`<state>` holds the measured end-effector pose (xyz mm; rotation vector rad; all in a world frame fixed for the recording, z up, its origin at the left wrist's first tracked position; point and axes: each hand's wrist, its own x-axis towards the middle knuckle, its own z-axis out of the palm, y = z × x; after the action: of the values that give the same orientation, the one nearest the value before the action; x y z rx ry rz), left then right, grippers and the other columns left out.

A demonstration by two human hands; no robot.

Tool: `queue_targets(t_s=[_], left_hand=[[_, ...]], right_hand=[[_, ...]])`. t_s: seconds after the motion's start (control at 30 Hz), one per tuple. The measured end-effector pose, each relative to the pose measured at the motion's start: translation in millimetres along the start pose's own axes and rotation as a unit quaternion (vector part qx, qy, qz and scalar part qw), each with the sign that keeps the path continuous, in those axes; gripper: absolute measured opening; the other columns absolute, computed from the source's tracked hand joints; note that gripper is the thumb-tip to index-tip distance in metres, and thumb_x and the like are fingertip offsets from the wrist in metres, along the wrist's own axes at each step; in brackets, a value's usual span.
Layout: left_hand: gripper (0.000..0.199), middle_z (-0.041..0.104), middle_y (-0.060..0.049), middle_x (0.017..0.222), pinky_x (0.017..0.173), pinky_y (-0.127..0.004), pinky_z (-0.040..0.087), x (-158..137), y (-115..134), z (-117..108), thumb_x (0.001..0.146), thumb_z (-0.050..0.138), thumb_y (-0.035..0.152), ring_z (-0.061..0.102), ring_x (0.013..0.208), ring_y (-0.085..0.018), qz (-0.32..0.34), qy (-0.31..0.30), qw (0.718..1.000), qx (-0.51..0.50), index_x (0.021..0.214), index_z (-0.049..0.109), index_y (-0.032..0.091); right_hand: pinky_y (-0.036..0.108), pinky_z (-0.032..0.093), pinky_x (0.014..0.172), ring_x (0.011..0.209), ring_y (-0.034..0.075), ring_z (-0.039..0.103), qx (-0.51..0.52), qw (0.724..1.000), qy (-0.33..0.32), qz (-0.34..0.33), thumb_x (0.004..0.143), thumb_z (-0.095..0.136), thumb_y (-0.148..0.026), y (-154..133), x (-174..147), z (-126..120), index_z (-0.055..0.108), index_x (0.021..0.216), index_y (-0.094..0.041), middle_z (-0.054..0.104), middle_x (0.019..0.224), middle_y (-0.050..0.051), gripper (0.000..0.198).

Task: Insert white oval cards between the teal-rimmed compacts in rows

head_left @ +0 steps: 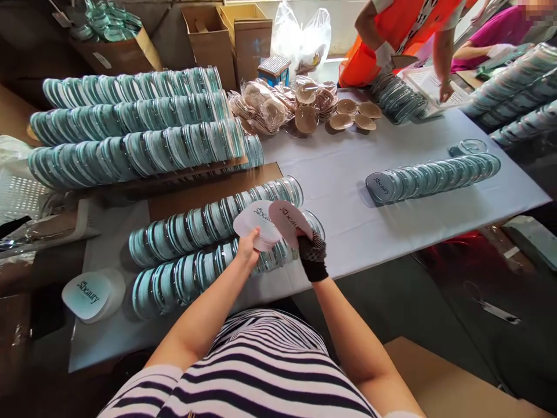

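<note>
My bare left hand (249,248) is closed round a stack of rounded white cards (256,219) printed with dark lettering. In my right hand (312,252), which wears a dark striped glove, a pinkish printed card (287,219) is pinched, its edge overlapping the stack. Whether more than one card is in the right hand I cannot tell. Beneath both hands run two rows of glass containers, a far row (209,217) and a near row (183,276), lying on their sides. Another pile of printed cards (89,295) lies at the table's left end.
Three long rows of glass containers (134,148) lie at the back left. A shorter row (435,177) is on the white table (335,232) at right. Wrapped tan pieces (270,107) sit at the back. Two co-workers, one in an orange vest (400,29), work beyond a white basket (435,90).
</note>
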<state>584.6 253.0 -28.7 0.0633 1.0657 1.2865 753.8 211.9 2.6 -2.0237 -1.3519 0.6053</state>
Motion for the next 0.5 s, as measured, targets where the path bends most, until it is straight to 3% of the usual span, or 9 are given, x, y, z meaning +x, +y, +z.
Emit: queue_targets(t_s=[0.07,0.13,0.27,0.4,0.5], left_hand=[[0.038,0.071,-0.009,0.114,0.1,-0.045,0.05,6.2,10.8,-2.5,0.077,0.069,0.007,0.066,0.108,-0.024,-0.01,0.026,0.999,-0.015,0.113,0.065,0.017],[0.035,0.071,-0.009,0.114,0.099,-0.046,0.051,11.5,17.9,-6.1,0.078,0.067,0.008,0.065,0.11,-0.025,-0.028,0.049,0.998,-0.023,0.112,0.065,0.018],[0.039,0.07,-0.009,0.117,0.098,-0.045,0.051,16.4,18.1,-12.9,0.077,0.068,0.008,0.065,0.111,-0.025,-0.04,0.053,0.998,-0.024,0.114,0.065,0.019],[0.039,0.071,-0.008,0.114,0.098,-0.045,0.051,16.5,14.6,-15.4,0.076,0.068,0.006,0.065,0.109,-0.024,-0.033,0.017,0.999,-0.018,0.113,0.065,0.019],[0.038,0.072,-0.008,0.112,0.098,-0.046,0.051,16.7,15.6,-15.7,0.077,0.067,0.006,0.065,0.109,-0.025,-0.036,0.01,0.999,-0.014,0.112,0.066,0.019]], right_hand=[[0.03,0.052,0.07,0.08,0.023,0.066,-0.017,1.0,0.013,0.01,0.087,0.045,-0.049,18.8,-21.7,-18.3,0.071,0.098,-0.017,0.073,0.087,0.01,0.043],[0.032,0.051,0.067,0.076,0.024,0.067,-0.072,0.997,-0.033,-0.007,0.087,0.044,-0.052,37.6,-55.7,-31.2,0.072,0.099,-0.019,0.073,0.084,0.01,0.045],[0.035,0.05,0.067,0.074,0.026,0.068,-0.212,0.964,-0.152,-0.051,0.093,0.035,-0.04,52.8,-111.9,-18.6,0.07,0.108,-0.023,0.073,0.084,0.01,0.042],[0.035,0.048,0.07,0.085,0.027,0.068,-0.281,0.929,-0.24,-0.024,0.095,0.038,-0.031,31.5,-100.7,24.0,0.063,0.116,-0.022,0.072,0.092,0.012,0.034],[0.035,0.047,0.071,0.088,0.028,0.068,-0.306,0.921,-0.239,0.023,0.097,0.038,-0.037,13.6,-79.4,41.9,0.058,0.117,-0.018,0.071,0.095,0.014,0.034]])
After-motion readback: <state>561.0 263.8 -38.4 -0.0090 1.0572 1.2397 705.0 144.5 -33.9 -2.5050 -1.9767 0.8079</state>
